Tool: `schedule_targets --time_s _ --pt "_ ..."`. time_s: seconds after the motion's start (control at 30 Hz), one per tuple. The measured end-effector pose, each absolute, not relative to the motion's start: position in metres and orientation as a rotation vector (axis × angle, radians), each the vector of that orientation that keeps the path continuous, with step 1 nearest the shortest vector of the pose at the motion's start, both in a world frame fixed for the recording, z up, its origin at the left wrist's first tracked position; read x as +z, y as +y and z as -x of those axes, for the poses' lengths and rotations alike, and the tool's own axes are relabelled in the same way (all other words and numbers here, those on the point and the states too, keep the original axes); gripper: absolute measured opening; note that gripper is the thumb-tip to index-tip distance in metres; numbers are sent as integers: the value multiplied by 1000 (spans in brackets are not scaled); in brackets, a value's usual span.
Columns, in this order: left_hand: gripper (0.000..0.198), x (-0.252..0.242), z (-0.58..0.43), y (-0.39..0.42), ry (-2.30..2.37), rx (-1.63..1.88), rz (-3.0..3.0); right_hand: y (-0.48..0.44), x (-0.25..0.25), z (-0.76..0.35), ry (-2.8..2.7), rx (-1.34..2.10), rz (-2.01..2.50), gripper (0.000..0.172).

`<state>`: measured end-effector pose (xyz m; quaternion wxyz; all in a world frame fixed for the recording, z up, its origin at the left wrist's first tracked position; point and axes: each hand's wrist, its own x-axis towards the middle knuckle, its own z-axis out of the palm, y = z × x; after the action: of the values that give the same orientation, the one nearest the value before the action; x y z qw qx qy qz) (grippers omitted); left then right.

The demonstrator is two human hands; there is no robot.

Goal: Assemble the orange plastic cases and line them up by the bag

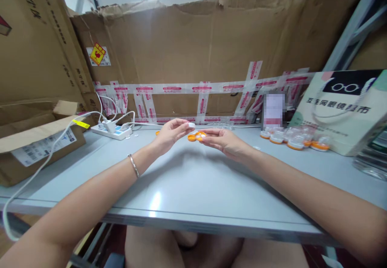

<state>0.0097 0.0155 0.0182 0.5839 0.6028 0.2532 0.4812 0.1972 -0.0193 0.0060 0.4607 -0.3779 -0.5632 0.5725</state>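
Observation:
My left hand (169, 135) pinches a small white round cap (191, 125) between thumb and fingertips. Opposite it, the fingers of my right hand (223, 141) are closed on an orange round piece (200, 133) with white inside. Beside that piece, almost touching it, is a second orange disc (191, 138); whether the two are joined I cannot tell. Behind my left hand, a bit of another orange part (157, 133) peeks out. Clear plastic pieces (223, 126) lie on the table beyond my right hand.
Several clear-domed containers with orange and white bases (295, 143) cluster at right, near a paper bag (341, 110) and a clear bottle (373, 155). A power strip (113, 130) with white cables and an open carton (39, 139) stand left. A large cardboard box (181, 50) walls off the back.

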Motion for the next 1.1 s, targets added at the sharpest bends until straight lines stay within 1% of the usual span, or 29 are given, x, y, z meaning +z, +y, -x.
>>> schedule_targets --time_s 0.17,0.4,0.57,0.8,0.97,1.03,1.1 --pt "21 12 -11 12 621 1055 -1240 -20 8 -197 -1414 1409 916 33" --pt "21 6 -14 10 657 1032 -1235 -21 6 -196 -1424 1423 929 31" --pt "16 10 -12 7 666 1021 -1147 -21 6 -196 -1443 1401 922 32" --pt "26 14 -9 5 610 1065 -1252 -21 6 -196 -1411 1369 969 34" --pt "15 14 -9 8 624 1035 -1177 -19 3 -196 -1404 1378 998 40" --pt "10 13 -8 9 625 1028 -1202 -19 3 -196 -1403 1382 1000 40" --pt "8 12 -7 10 657 1026 -1271 -20 3 -195 -1400 1385 1000 39"
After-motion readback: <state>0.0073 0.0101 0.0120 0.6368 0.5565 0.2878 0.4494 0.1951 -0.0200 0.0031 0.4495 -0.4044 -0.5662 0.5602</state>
